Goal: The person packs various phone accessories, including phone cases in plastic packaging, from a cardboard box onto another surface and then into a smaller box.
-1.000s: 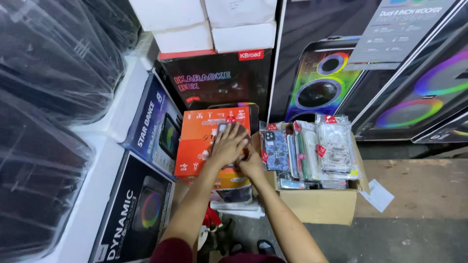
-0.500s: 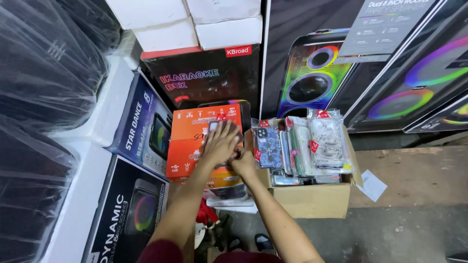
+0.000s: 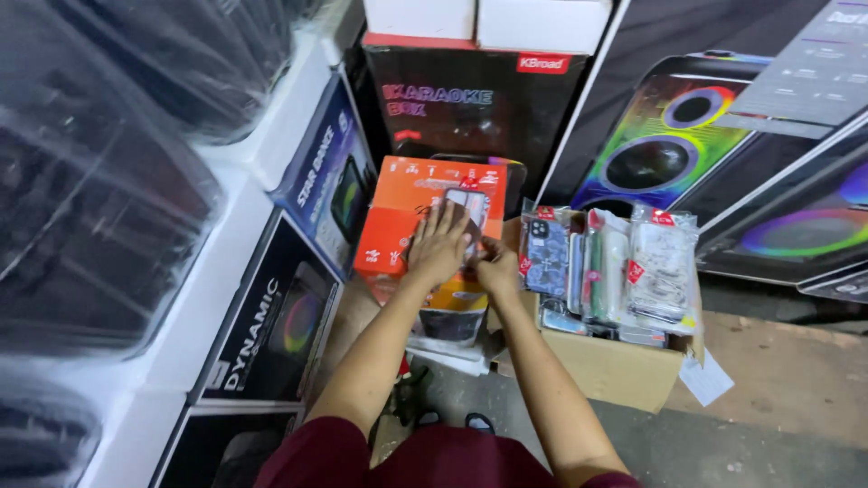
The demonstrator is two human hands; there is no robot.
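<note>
Left hand [image 3: 440,246] flat and right hand [image 3: 498,271] pinching a clear-fronted phone-case packet [image 3: 467,210] atop the orange cardboard box [image 3: 416,217] at frame centre: risks sliding off, toppling neighbouring packets [image 3: 624,267].

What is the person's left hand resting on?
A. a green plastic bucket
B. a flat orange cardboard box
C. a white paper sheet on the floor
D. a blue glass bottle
B: the left hand lies spread flat on the flat orange cardboard box, beside the open brown cardboard carton of clear-wrapped packets.
</note>
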